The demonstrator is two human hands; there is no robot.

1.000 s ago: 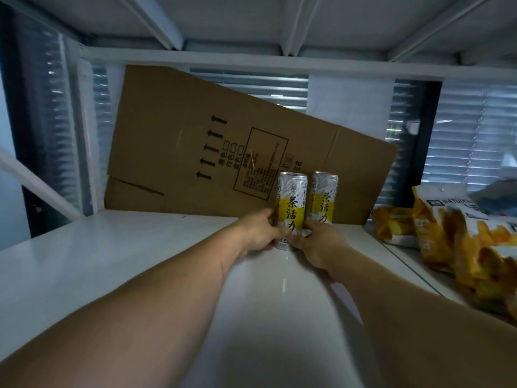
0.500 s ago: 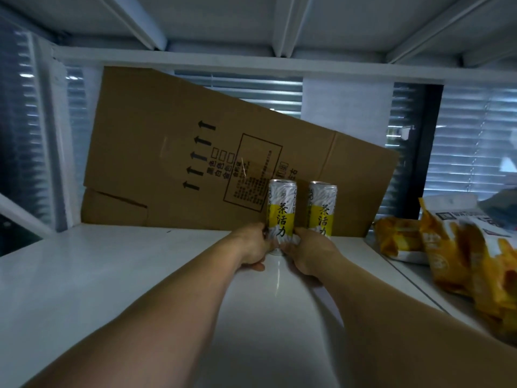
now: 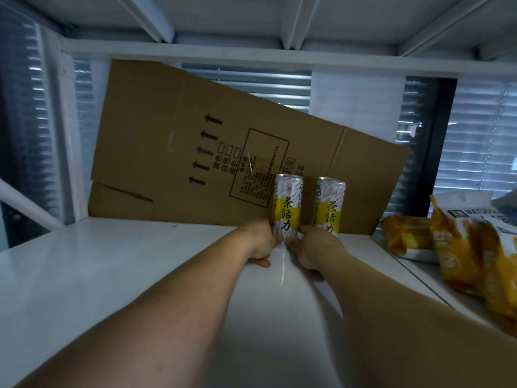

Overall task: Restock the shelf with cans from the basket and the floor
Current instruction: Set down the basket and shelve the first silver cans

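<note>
Together, the left hand (image 3: 258, 240) and right hand (image 3: 314, 246) gripped the near can (image 3: 286, 208) low down, upright on the shelf (image 3: 112, 264) beside another can (image 3: 330, 205), before a cardboard sheet (image 3: 173, 152).

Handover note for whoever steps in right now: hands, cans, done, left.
Left hand: grips the base of the left can from its left side.
Right hand: holds the same can's base from the right.
Cans: the left can stands upright on the white shelf; the right can stands beside it with a small gap, both in front of the flattened cardboard box. Snack bags lie on the adjoining shelf to the right.
Done: two cans are on the shelf.
Left: let go of the left can, then fetch more; basket and floor are out of view.
</note>
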